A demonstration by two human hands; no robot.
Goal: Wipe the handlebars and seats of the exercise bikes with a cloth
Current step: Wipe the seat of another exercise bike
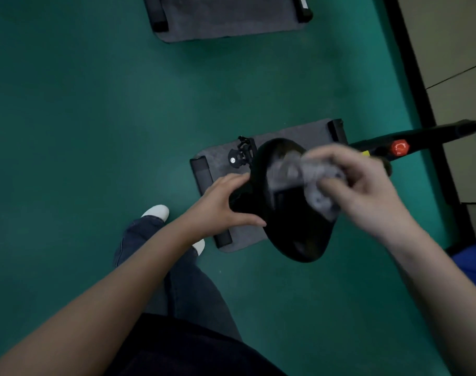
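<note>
Over the grey floor mat (299, 131) at mid-scene, the black padded exercise-bike seat (293, 234) sits between both hands. I read the left hand (226, 204) as having its grip clamped on the seat's left edge, thumb near and fingers far, steadying it. The right hand (367, 185), blurred, holds a crumpled grey cloth (312, 175) bunched in its fingers and pressed on the seat's top. I judge the seat wipe is the step in hand, with the near, wider end not yet covered. Next I would draw the cloth toward that near end with flat pressure, then follow the black bike frame (434, 132) past the red knob (399, 147) toward the handlebars, which are out of view.
</note>
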